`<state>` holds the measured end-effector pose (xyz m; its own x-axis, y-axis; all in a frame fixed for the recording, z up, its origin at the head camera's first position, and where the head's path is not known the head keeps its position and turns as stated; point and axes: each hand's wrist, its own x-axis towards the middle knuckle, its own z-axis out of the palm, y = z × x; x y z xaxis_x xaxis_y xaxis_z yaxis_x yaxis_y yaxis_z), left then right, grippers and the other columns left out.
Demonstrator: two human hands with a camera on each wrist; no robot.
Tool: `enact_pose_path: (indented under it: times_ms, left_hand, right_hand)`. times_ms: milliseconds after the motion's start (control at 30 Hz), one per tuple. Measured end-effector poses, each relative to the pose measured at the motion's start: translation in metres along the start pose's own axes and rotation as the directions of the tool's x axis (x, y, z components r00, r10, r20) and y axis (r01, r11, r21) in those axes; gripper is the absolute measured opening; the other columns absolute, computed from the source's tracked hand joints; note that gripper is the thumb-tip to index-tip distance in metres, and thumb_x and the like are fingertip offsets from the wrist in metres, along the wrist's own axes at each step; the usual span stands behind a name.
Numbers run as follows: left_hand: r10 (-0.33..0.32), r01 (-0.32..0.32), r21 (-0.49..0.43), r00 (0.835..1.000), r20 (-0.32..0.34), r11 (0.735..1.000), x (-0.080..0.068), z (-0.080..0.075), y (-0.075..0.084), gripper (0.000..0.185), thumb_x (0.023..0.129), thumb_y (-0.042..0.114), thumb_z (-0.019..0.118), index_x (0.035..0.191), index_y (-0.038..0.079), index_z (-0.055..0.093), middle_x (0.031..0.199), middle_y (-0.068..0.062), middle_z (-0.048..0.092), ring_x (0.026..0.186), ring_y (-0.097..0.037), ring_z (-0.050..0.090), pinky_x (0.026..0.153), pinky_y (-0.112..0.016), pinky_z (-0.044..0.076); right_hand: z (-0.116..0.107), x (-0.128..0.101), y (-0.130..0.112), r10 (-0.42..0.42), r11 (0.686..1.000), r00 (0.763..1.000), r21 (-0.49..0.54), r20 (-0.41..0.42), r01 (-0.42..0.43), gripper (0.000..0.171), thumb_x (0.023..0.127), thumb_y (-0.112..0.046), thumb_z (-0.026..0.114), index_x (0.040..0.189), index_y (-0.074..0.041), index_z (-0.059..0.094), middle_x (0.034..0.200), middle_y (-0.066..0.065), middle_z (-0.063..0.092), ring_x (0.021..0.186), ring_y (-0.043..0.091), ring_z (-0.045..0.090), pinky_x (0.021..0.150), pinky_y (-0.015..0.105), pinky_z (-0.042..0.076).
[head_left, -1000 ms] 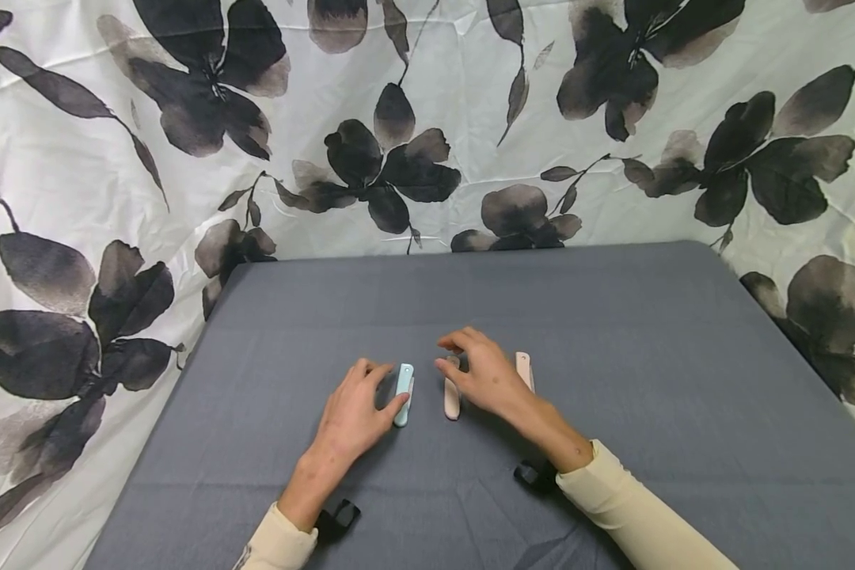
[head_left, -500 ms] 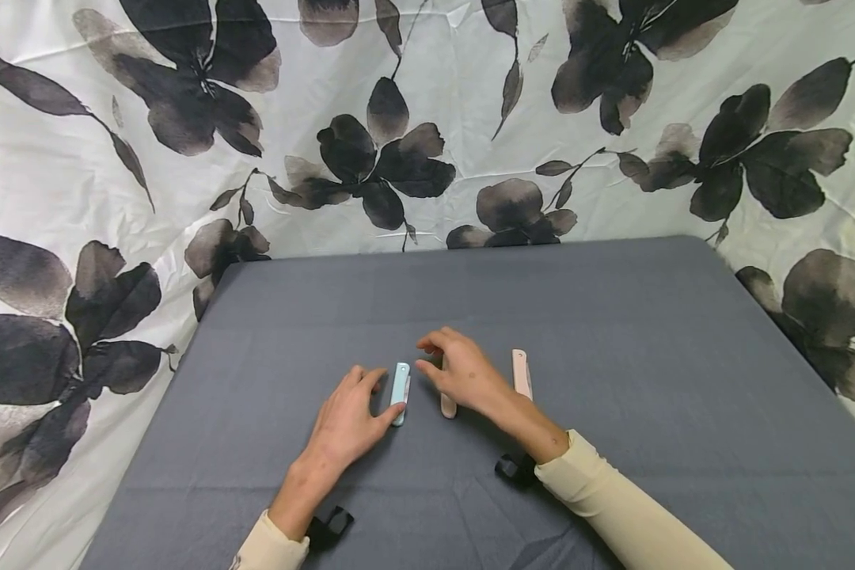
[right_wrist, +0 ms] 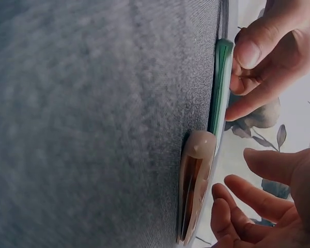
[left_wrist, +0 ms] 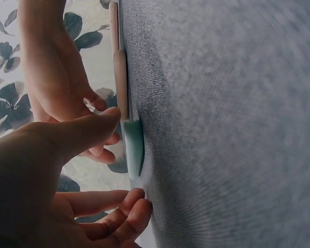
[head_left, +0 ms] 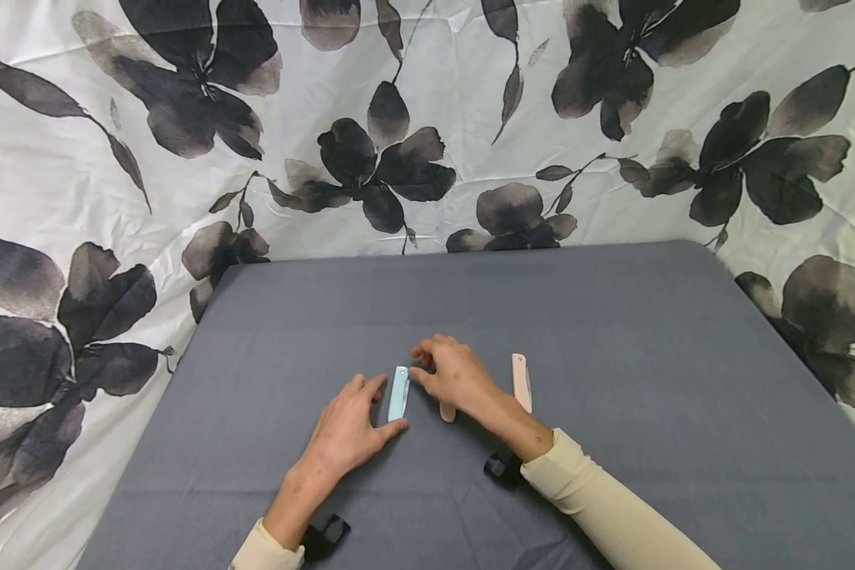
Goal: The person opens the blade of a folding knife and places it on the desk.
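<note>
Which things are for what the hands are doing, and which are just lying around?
Probably for the job:
- left hand
- right hand
- slim blue thing between them

Probably just there:
- pink thing partly hidden by the right hand
- other pink thing
- grey cloth
- flowery cloth behind

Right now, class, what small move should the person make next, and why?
Probably bring the left hand's thumb and fingers together on the slim light blue item. In the head view they lie around it, the thumb by its near end, yet neither they nor the right hand seem to grip it.
</note>
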<state>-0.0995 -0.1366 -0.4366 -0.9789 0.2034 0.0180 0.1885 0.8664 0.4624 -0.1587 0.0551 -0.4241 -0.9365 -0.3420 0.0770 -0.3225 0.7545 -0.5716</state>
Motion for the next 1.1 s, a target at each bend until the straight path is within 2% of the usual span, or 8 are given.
enact_pose_path:
  times_ms: [333,567,1100]
  left_hand:
    - [0.046,-0.046,0.006,0.999,0.019,0.999,-0.0034,0.0009,-0.0015,0.075,0.078,0.038,0.092,0.14,0.005,0.064,0.1,-0.004,0.059,0.075,-0.01,0.047,0.067,-0.027,0.042]
    - [0.068,-0.069,0.023,0.997,0.021,0.997,-0.003,0.002,-0.0002,0.072,0.079,0.033,0.092,0.139,0.005,0.065,0.1,-0.003,0.059,0.081,-0.011,0.052,0.072,-0.029,0.043]
    - [0.076,-0.077,0.004,0.997,0.022,0.997,-0.0029,0.0027,-0.0002,0.067,0.082,0.029,0.09,0.141,0.009,0.065,0.097,-0.003,0.056,0.078,-0.01,0.045,0.071,-0.027,0.039]
  right_hand:
    - [0.0045,0.0043,-0.0024,0.018,0.999,0.999,-0.031,0.048,-0.016,0.025,0.096,-0.027,0.077,0.115,-0.011,0.077,0.096,0.005,0.068,0.089,0.02,0.058,0.084,0.041,0.046]
    - [0.0069,0.005,-0.0021,0.016,0.999,0.998,-0.032,0.064,-0.014,0.024,0.096,-0.026,0.077,0.116,-0.013,0.078,0.096,0.005,0.066,0.087,0.02,0.056,0.083,0.04,0.045]
    - [0.0086,0.0049,-0.0035,0.003,1.0,0.996,-0.017,0.092,-0.001,0.02,0.097,-0.024,0.076,0.113,-0.014,0.08,0.099,0.007,0.067,0.087,0.02,0.054,0.083,0.04,0.043]
